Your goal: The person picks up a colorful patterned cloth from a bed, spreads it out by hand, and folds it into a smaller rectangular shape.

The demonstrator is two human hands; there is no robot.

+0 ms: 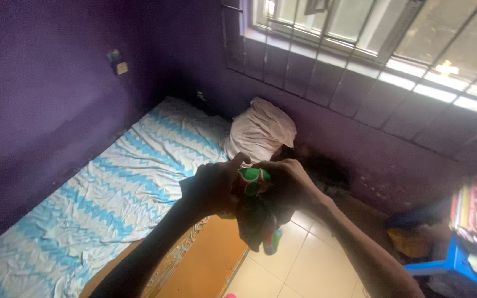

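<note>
Both hands are raised in front of the camera, above the edge of the bed (pixel 111 187) and the tiled floor (pixel 305 265). The left hand (pixel 213 187) and the right hand (pixel 288 185) are pressed close together around a bundled cloth item (pixel 255 212).

Cloth item: dark fabric, mostly black, with green, white and red patches. One bright patch shows at the top between the hands; another shows at the lowest hanging tip. The fabric is bunched and crumpled, and the lower part hangs slack below the hands.

Fingers: the fingers of both hands are curled shut, holding the cloth item; the left thumb points upward against it.

Surroundings: the bed carries a blue-and-white zigzag sheet and a pale pillow (pixel 260 132) at the corner under the barred window (pixel 371 38). Purple walls enclose the bed.
</note>
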